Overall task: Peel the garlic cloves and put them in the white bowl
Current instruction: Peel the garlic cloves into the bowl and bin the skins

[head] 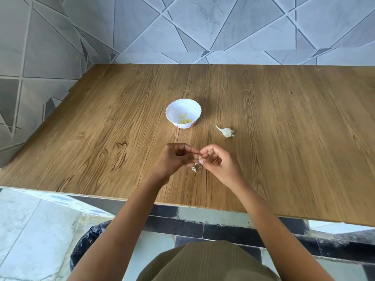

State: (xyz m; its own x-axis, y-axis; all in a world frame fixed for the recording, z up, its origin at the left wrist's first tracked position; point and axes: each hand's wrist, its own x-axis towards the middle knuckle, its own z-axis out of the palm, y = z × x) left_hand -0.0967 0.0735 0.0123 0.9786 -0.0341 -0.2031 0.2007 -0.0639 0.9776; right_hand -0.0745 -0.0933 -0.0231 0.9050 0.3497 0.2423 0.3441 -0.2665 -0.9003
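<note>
At the near middle of the wooden worktop (284,138), your left hand (177,159) and right hand (219,164) meet over one garlic clove (200,157), each grip closed on it with curled fingertips. Loose scraps of skin (194,169) lie on the wood just beneath the hands. The white bowl (172,110) stands farther off, slightly left, with a few peeled cloves (185,120) inside; a garlic bulb (226,132) lies to its right. To peel cleanly, you likely do best to steady the clove with one hand, lift the skin at the tip with the other's nail, and strip it fully before reaching for the bowl.
</note>
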